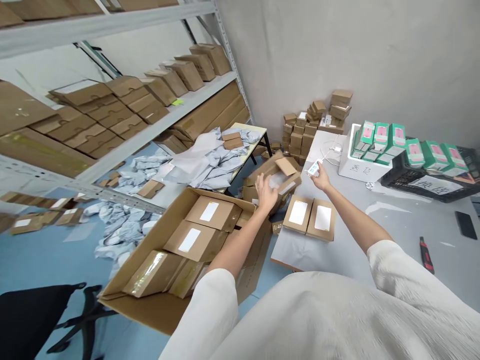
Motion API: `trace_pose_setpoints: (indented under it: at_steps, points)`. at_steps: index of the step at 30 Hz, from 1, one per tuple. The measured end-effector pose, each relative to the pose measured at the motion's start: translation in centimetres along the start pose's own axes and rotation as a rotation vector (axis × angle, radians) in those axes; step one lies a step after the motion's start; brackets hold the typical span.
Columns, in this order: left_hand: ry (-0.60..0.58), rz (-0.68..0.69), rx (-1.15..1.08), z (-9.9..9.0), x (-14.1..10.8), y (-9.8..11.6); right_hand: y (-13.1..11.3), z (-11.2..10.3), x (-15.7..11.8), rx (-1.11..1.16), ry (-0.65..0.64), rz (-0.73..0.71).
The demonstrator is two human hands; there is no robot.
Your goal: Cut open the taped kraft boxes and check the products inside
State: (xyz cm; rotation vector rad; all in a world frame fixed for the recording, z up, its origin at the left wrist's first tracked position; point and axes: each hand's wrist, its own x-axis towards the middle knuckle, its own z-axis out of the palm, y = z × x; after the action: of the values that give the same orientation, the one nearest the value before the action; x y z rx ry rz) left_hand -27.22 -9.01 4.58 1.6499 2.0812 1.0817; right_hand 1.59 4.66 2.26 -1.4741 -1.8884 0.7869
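Observation:
My left hand (267,194) hangs over the far right edge of a large open carton (129,272), its fingers apart and nothing in them. Just beyond it, an open cardboard box (294,178) stands lower down, partly hidden by the hand. Inside the carton lie several brown boxes (178,240), some with white labels. My right hand (321,179) is closed around a small white item with blue print (313,169), held over the table; its exact kind cannot be made out. Two brown boxes with white labels (309,220) lie side by side on the table below.
On the grey table (378,250) are a white bin (360,170) and black crate (461,187) with green boxes, a cable (330,150), cutter (426,255) and phone (466,225). Shelving (157,125) with boxes stands left. A chair (37,320) is at lower left.

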Motion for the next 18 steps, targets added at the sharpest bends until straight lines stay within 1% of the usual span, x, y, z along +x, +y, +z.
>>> trace_pose_setpoints:
  at_steps: [1, 3, 6, 9, 14, 16, 18]
  points:
    - [-0.036, 0.024, 0.006, 0.7, -0.4, 0.1, 1.1, -0.3, -0.8, 0.031, -0.002, 0.083]
    - [-0.110, 0.059, -0.007, 2.0, -1.2, 0.6, 3.1, -1.1, -2.8, 0.077, -0.013, 0.196]
    - [-0.225, 0.088, -0.052, 4.2, -2.5, 1.3, 5.5, -2.3, -5.9, 0.110, -0.012, 0.306]
    - [-0.340, 0.106, -0.083, 6.2, -3.8, 2.1, 7.2, -3.2, -8.8, 0.111, -0.054, 0.396]
    - [-0.513, 0.127, -0.111, 9.6, -6.2, 3.7, 9.5, -3.6, -13.0, 0.086, -0.100, 0.474]
    - [-0.604, 0.158, -0.072, 10.9, -7.0, 4.4, 10.3, -3.5, -14.4, 0.063, -0.118, 0.474]
    - [-0.727, 0.201, -0.006, 12.0, -8.0, 5.0, 11.1, -3.4, -15.6, 0.006, -0.147, 0.436]
